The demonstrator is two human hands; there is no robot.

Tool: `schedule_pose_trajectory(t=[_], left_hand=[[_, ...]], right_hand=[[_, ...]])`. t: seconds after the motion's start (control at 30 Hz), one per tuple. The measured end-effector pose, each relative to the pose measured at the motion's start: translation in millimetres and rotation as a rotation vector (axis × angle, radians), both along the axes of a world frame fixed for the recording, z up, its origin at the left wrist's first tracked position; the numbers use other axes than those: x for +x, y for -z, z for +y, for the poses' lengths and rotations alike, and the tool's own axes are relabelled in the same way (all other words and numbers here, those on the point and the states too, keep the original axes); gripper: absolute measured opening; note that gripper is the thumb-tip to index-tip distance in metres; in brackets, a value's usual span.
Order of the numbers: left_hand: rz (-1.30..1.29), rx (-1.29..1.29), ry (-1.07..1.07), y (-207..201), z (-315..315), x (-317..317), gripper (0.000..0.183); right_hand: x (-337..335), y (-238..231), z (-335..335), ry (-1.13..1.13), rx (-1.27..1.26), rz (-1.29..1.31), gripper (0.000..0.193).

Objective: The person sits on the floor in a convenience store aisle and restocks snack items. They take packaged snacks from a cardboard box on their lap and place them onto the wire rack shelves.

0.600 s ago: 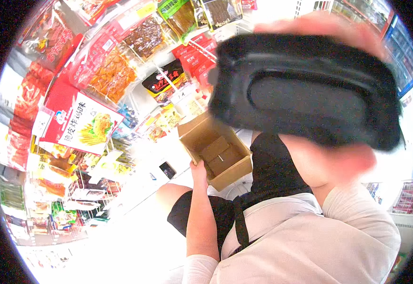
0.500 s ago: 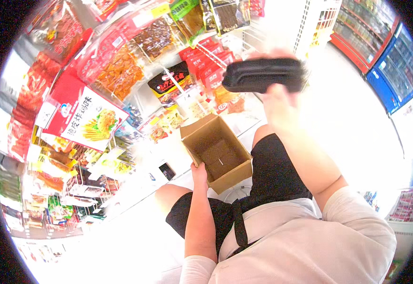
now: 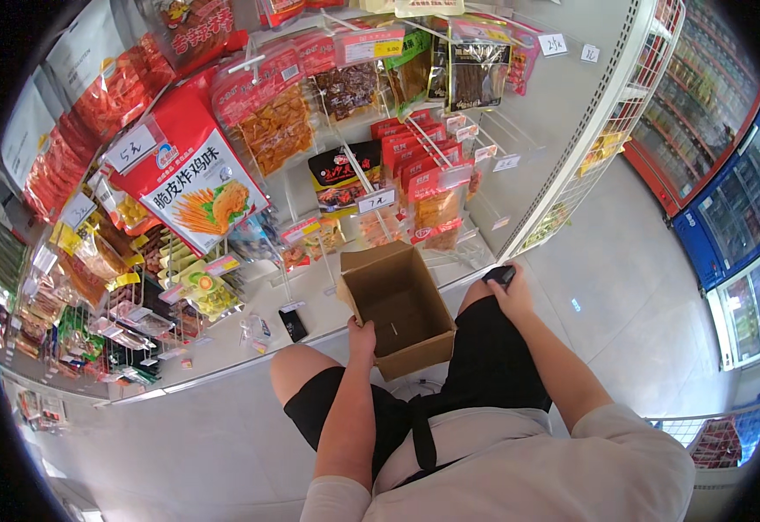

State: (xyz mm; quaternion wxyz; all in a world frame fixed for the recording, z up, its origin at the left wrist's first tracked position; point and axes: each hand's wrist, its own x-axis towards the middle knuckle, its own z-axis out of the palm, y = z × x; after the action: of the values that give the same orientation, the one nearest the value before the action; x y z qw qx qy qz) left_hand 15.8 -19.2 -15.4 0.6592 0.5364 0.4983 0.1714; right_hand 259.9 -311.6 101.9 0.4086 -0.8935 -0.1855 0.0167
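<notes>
An open cardboard box (image 3: 416, 355) with nothing visible inside rests between my thighs, tilted toward the shelf. My left hand (image 3: 362, 337) is closed around its left wall. Beside my right knee, my right hand (image 3: 516, 297) grips a small black object (image 3: 500, 276). The fingers cover most of that object, so its kind cannot be told. A black phone-like device (image 3: 293, 324) lies on the shelf's bottom ledge, to the left of the box.
In front stands a shelf with snack packets (image 3: 275, 130) hanging from metal hooks (image 3: 437, 152). A white perforated upright (image 3: 571, 130) closes its right end. Drinks coolers (image 3: 733, 209) line the far right across the tiled floor (image 3: 611, 287). A wire basket (image 3: 693, 429) is at lower right.
My right hand has come down from in front of the hanging packets to beside my right knee, with the black object still in it. My left hand keeps hold of the box.
</notes>
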Motion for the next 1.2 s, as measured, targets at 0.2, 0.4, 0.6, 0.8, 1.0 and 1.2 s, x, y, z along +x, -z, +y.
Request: schedule_pose_trajectory(t=[0.2, 0.4, 0.6, 0.8, 1.0, 1.2], left_hand=[[0.060, 0.037, -0.007, 7.7, 0.6, 3.1, 0.065], [0.079, -0.028, 0.041, -37.2, -10.0, 1.7, 0.067], [0.124, 0.095, 0.064, -5.9, 1.7, 1.4, 0.068], [0.041, 0.039, 0.068, -18.4, -4.3, 2.1, 0.070], [0.076, 0.064, 0.089, -23.3, -8.1, 4.1, 0.070], [0.154, 0.109, 0.068, -8.5, -2.8, -1.2, 0.070]], right_hand=[[-9.1, -1.6, -1.7, 0.016, -0.050, -0.024, 0.068], [-9.1, -3.3, -10.5, 0.118, 0.006, 0.046, 0.069], [-16.3, 2.2, -8.3, 0.027, 0.042, -0.157, 0.069], [-9.1, 16.8, -9.8, 0.027, -0.121, -0.097, 0.074], [-7.5, -15.2, -2.5, -0.019, -0.099, 0.044, 0.067], [1.4, -64.8, -6.7, 0.015, -0.298, 0.038, 0.077]])
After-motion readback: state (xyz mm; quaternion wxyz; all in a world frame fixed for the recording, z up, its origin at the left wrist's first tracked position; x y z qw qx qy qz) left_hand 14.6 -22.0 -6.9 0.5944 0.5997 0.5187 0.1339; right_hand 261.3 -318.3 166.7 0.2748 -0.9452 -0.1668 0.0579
